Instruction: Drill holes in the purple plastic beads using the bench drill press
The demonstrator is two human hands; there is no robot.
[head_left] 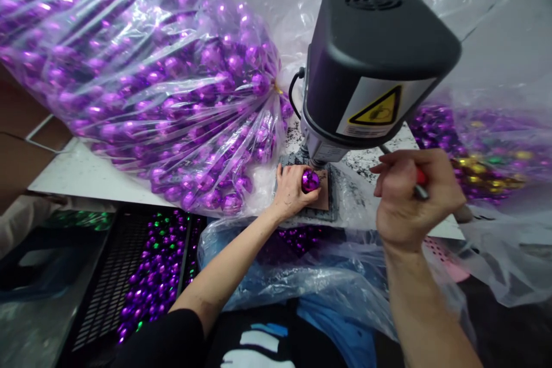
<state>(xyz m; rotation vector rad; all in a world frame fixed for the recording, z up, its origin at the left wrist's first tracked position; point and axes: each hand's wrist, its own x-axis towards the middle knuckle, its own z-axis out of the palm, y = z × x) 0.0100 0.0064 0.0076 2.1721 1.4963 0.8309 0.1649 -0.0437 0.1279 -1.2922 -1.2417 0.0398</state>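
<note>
My left hand (293, 188) is closed around a shiny purple ball (310, 181), thumb and fingers on its sides. The ball sits over a brown block (322, 191) on the metal base (333, 207) of a bench drill press. Above it hangs the press's dark motor housing (379, 46), with a yellow warning label (375, 108). The tool's tip meets or nearly meets the ball; I cannot tell which. Raised to the right of the press, my right hand (409, 195) is wrapped around a lever handle (420, 178) that shows a red part.
A big clear bag of purple balls (172, 80) lies tied at the left. Below it, a black crate (103, 293) holds purple and green pieces. Clear plastic sheeting (302, 282) covers my lap. More bagged purple and gold pieces (478, 167) lie at the right. Dark specks dot the white tabletop (399, 141).
</note>
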